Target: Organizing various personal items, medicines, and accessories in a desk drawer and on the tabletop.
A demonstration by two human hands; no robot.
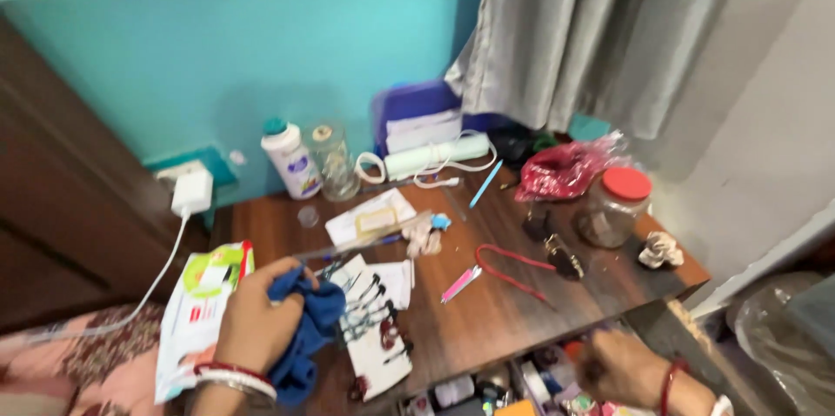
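- The lidded jar (612, 205) stood near the right end of the table (496, 312).
- Just behind and left of the jar lay a crinkled bag (565, 169).
- Well left of the jar, against the wall, stood a bottle (290, 158) with a glass (331, 160) just beside it.
- Left of the jar, mid-table, lay a looped cord (509, 266) and scattered papers (370, 223).
- Far left of the jar, the left hand (255, 322) gripped a cloth (304, 333) beside a packet (198, 312).
- In front of the jar, below the table edge, the right hand (619, 368) hung over an open drawer (504, 390).

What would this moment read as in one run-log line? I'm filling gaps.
left hand: grips blue cloth | right hand: over open drawer | wooden table: cluttered
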